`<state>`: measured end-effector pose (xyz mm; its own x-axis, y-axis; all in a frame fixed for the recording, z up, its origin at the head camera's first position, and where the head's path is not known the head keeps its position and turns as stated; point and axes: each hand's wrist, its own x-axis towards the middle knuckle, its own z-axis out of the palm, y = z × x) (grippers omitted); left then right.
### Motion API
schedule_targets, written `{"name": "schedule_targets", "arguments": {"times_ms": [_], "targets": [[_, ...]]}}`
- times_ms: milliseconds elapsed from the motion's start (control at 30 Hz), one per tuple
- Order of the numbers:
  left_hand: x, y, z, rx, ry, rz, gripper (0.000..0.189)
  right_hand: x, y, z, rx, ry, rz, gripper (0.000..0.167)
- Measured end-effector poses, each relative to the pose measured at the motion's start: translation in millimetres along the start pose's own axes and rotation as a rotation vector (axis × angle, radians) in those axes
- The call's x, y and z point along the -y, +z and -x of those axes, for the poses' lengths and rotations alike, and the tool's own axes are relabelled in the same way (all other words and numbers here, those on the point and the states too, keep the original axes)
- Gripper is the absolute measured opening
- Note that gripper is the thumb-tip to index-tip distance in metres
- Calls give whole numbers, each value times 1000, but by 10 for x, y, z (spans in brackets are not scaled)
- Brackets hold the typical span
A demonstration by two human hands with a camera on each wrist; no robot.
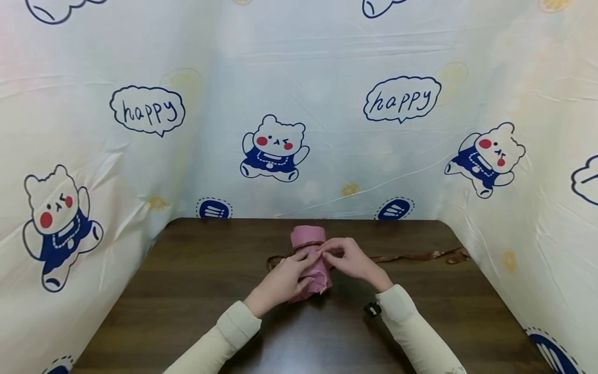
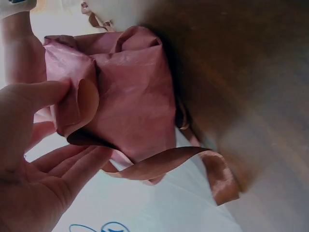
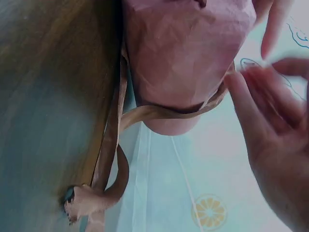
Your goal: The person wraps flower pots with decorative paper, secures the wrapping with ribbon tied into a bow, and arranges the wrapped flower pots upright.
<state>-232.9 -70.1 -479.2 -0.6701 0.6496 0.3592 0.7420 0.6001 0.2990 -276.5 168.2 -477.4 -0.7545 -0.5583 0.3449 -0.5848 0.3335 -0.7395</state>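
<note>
Pink bundle: lies on its side near the middle of the table, round end away from you, crumpled, folded end toward you.
Brown ribbon: passes round the bundle toward its far end, with a loop at the left and a long tail out to the right — probably laid that way to leave you slack.
Left hand: your thumb and fingers stand apart, clamped across the bundle, likely to stop it rolling.
Right hand: your thumb and forefinger come together at the ribbon above the bundle, seemingly pinching it to control the band; the tips blur.
Cream sleeves: their cuffs end at your wrists, leaving both hands bare.
Printed cloth: hangs behind and beside the table, perhaps as a plain screen.
</note>
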Motion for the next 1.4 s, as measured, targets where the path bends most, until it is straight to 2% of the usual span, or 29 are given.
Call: {"name": "schedule_targets", "arguments": {"times_ms": [133, 233, 367, 467, 600, 733, 900, 1100, 1233, 1400], "targets": [[-62, 30, -50, -18, 62, -125, 24, -35, 20, -95, -111, 21, 106, 26], [-110, 37, -97, -21, 75, -157, 9, -51, 48, -182, -100, 46, 193, 26], [-139, 48, -138, -30, 51, -168, 15, -40, 61, -283, -57, 65, 240, 5], [-144, 69, -144, -41, 36, -172, 20, 22, 47, -321, -52, 59, 203, 8], [-133, 106, -124, -59, 17, -186, 19, 189, -5, -331, -73, 26, 71, 10], [-128, 115, -112, -82, 9, -198, 16, 369, -104, -324, -155, -28, -34, 15], [-140, 89, -111, -91, 10, -194, 14, 530, -282, -276, -291, -100, -91, 14], [-131, 85, -81, -103, 1, -196, 20, 587, -539, -143, -461, -165, -126, 11], [-120, 84, -69, -115, -3, -176, 25, 562, -708, -25, -494, -138, -76, 10], [-109, 69, -53, -112, -20, -134, 25, 462, -917, 162, -418, -25, 15, 10]]}}
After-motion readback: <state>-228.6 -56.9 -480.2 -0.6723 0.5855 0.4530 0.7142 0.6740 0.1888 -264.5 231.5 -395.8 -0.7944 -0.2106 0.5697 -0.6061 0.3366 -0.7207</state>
